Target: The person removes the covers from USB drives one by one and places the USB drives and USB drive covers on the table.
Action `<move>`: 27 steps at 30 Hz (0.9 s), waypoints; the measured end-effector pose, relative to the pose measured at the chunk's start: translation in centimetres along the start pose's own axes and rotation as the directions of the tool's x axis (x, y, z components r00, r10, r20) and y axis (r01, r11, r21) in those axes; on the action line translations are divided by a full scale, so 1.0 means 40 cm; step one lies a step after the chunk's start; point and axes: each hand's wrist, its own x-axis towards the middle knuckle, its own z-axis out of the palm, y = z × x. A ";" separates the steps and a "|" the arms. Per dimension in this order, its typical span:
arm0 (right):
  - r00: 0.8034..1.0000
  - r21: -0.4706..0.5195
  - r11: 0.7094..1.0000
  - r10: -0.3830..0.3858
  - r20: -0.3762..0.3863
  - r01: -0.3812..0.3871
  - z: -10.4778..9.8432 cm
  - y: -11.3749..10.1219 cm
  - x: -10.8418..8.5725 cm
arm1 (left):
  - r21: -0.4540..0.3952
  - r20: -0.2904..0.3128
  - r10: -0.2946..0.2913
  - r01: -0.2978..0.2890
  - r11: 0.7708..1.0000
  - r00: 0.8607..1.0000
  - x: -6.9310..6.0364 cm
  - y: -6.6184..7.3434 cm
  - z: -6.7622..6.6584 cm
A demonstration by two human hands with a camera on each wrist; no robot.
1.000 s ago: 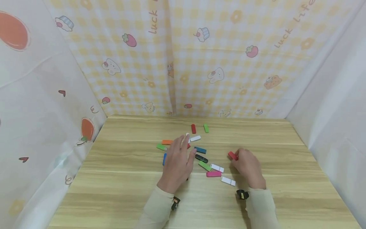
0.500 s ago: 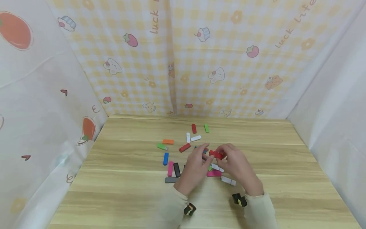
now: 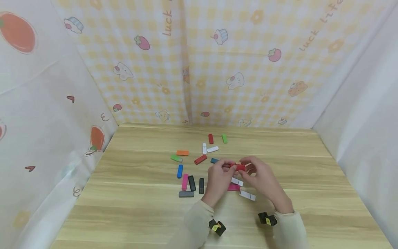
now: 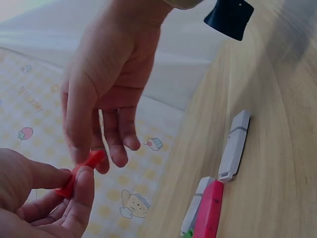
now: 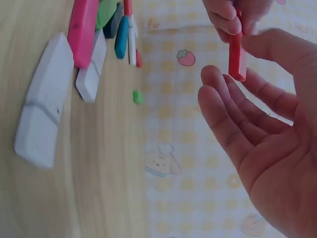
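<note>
Both hands meet over the right side of a loose group of USB flash drives. Between them is a red USB flash drive (image 3: 240, 167), raised above the table. My left hand (image 3: 218, 178) pinches one end between thumb and fingers. At the other end, the thumb and index finger of my right hand (image 3: 262, 178) pinch it, while its other fingers spread loosely, as the right wrist view shows. In the left wrist view the red drive (image 4: 94, 159) is partly covered by fingertips. Below the hands lie a pink drive (image 3: 234, 187) and white drives (image 3: 247, 195), partly hidden.
Left of the hands lie a blue drive (image 3: 180, 171), a grey drive (image 3: 186, 194), an orange drive (image 3: 182, 153), a green drive with its metal plug showing (image 3: 176, 158), and several others. Farther back are another red drive (image 3: 210, 139) and a patterned curtain (image 3: 211, 69) behind the wooden table (image 3: 124, 207).
My right hand has brought the red drive leftward from the right side. My left hand has moved right from over the group and taken hold of it, uncovering several drives.
</note>
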 end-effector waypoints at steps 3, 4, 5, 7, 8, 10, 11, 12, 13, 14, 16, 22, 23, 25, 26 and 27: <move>0.998 0.119 0.991 0.057 0.024 -0.060 -0.004 0.008 -0.003 | -0.030 -0.002 -0.023 0.023 0.999 1.000 0.003 -0.003 -0.005; 0.997 0.155 0.985 0.073 0.034 -0.078 -0.005 0.009 -0.003 | -0.036 -0.001 -0.026 0.026 0.999 1.000 0.004 -0.004 -0.007; 0.995 0.192 0.977 0.090 0.049 -0.098 -0.006 0.009 -0.003 | -0.044 0.003 -0.029 0.029 0.999 1.000 0.004 -0.006 -0.008; 0.989 0.255 0.957 0.121 0.079 -0.138 -0.006 0.008 -0.003 | -0.056 0.012 -0.041 0.042 0.998 0.999 0.003 -0.009 -0.011; 0.986 0.280 0.947 0.138 0.091 -0.158 -0.006 0.007 -0.002 | -0.064 0.015 -0.050 0.051 0.997 0.999 0.003 -0.011 -0.011; 0.980 0.321 0.927 0.169 0.105 -0.194 -0.001 0.008 -0.001 | -0.076 0.019 -0.064 0.065 0.995 0.998 0.002 -0.017 -0.011; 0.977 0.339 0.917 0.181 0.111 -0.209 0.002 0.009 -0.001 | -0.081 0.018 -0.067 0.068 0.994 0.998 0.000 -0.020 -0.011; 0.975 0.353 0.909 0.192 0.115 -0.220 0.004 0.010 -0.001 | -0.084 0.015 -0.072 0.073 0.994 0.997 0.000 -0.021 -0.011; 0.973 0.368 0.902 0.198 0.118 -0.228 0.007 0.011 0.000 | -0.088 0.012 -0.076 0.077 0.993 0.997 -0.001 -0.022 -0.011; 0.972 0.378 0.896 0.203 0.118 -0.234 0.009 0.013 0.000 | -0.090 0.010 -0.077 0.078 0.993 0.997 -0.001 -0.024 -0.011; 0.970 0.395 0.886 0.211 0.120 -0.241 0.011 0.015 0.000 | -0.095 0.006 -0.077 0.077 0.993 0.997 -0.001 -0.024 -0.011; 0.966 0.422 0.869 0.224 0.130 -0.258 0.009 0.015 0.003 | -0.134 0.028 -0.070 0.073 0.988 0.997 0.001 -0.019 -0.022; 0.966 0.423 0.868 0.224 0.132 -0.259 0.008 0.015 0.004 | -0.142 0.030 -0.067 0.071 0.987 0.997 0.001 -0.020 -0.024; 0.966 0.423 0.869 0.221 0.135 -0.258 0.008 0.015 0.005 | -0.157 0.029 -0.067 0.071 0.985 0.997 0.003 -0.021 -0.026; 0.966 0.421 0.870 0.219 0.135 -0.256 0.007 0.015 0.006 | -0.161 0.029 -0.066 0.070 0.985 0.997 0.003 -0.022 -0.027; 0.967 0.421 0.871 0.218 0.134 -0.254 0.007 0.014 0.006 | -0.162 0.028 -0.065 0.069 0.984 0.997 0.003 -0.021 -0.027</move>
